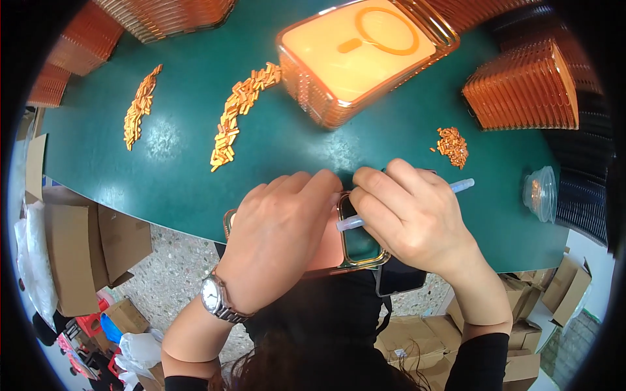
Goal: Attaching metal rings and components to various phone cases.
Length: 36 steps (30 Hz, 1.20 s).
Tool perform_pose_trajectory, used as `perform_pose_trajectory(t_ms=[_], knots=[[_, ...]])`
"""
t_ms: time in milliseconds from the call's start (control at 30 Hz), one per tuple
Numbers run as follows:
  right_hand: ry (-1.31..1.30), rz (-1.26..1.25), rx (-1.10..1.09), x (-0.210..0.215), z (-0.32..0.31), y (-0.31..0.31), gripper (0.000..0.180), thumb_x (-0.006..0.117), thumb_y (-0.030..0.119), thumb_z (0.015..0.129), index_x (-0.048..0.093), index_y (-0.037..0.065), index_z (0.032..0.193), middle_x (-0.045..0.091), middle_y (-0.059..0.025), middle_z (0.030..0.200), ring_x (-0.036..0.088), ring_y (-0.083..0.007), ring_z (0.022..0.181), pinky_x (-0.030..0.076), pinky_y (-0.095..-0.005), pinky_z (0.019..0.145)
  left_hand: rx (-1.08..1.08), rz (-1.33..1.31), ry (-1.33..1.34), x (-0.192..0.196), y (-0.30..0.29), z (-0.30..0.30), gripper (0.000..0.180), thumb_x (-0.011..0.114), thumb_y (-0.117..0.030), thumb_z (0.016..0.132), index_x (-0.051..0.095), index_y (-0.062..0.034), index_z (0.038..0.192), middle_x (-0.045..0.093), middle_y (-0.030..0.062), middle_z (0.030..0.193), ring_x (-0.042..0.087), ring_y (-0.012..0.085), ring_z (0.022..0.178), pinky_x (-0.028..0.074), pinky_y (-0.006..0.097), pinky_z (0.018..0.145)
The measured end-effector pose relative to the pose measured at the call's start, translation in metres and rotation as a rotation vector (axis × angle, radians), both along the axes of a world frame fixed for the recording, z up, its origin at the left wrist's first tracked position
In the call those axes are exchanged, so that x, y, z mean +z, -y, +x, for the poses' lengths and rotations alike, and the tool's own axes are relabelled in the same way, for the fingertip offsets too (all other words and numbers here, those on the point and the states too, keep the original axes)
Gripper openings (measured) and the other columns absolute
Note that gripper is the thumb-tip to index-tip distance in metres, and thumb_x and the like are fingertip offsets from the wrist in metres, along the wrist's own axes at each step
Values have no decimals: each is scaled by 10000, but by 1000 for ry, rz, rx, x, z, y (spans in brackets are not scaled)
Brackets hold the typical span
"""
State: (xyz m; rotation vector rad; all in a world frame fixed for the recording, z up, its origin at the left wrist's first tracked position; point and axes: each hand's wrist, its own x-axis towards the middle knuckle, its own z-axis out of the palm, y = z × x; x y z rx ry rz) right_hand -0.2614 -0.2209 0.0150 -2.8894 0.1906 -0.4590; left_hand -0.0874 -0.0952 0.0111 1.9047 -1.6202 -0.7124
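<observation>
Left hand: the left hand [277, 234] lay knuckles up over a phone case [355, 244], fingers curled down onto it and pinning it at the near edge of the surface; a metal-link wristwatch [215, 298] with a round pale dial sat on that wrist.
Right hand: the right hand [411, 218] was clenched round a slim pen-like tool [404, 203], thumb and forefinger meeting the left fingertips at the top of the case.
Phone case: glossy, see-through, with a shiny copper-coloured rim and a rounded cut-out corner; it rested half on the surface, half over the person's lap, mostly hidden under both hands.
Tool: a thin tube of translucent white plastic, lying slantwise through the right fist, its clear tip pointing right.
Surface: a dark green surface [182, 176], smooth with a dull sheen and a curved near edge.
Small parts: tiny oblong orange pieces lay in two long loose trails [231, 124] [140, 107] on the left and a small heap [452, 146] on the right, well apart from the hands.
Stacks: ribbed stacks of orange-rimmed cases stood at the far side; the nearest stack [362, 55] showed a flat pale back with a ring shape, another [525, 88] stood on edge.
Cup: a small clear plastic lidded cup [540, 192] sat near the right edge.
Floor: speckled stone floor with brown cardboard boxes [85, 251] below.
</observation>
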Motion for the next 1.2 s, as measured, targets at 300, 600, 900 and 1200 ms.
perform_pose_trajectory(t_ms=[300, 600, 900, 1200], knots=[[10, 3, -87, -9, 5, -10, 174, 699, 107, 772, 602, 61, 909, 556, -55, 848, 636, -205, 759, 566, -327, 620, -33, -84, 102, -7, -1, 1, 124, 680, -143, 971, 579, -70, 966, 611, 105, 763, 652, 319, 732, 511, 466, 657], [-21, 278, -53, -8, -3, -5, 184, 683, 34, 784, 594, 16, 944, 563, -119, 904, 679, -291, 850, 599, -385, 671, -56, -55, 233, -5, 1, -7, 174, 731, -146, 907, 568, -88, 919, 590, 94, 782, 641, 330, 757, 515, 465, 664], [-147, 117, -172, 14, -8, 1, 343, 762, 111, 837, 714, 6, 1160, 674, -72, 1039, 636, -250, 943, 569, -351, 695, -37, -51, 248, -6, 4, -9, 158, 748, -123, 900, 606, -77, 951, 626, 102, 802, 654, 339, 752, 525, 463, 657], [-186, -49, -182, 2, -7, -12, 202, 764, 139, 838, 749, 54, 1021, 625, 13, 929, 588, -190, 883, 511, -315, 634, -8, -62, 189, -3, 4, -10, 135, 750, -129, 934, 636, -59, 957, 676, 130, 837, 675, 371, 768, 529, 466, 657]])
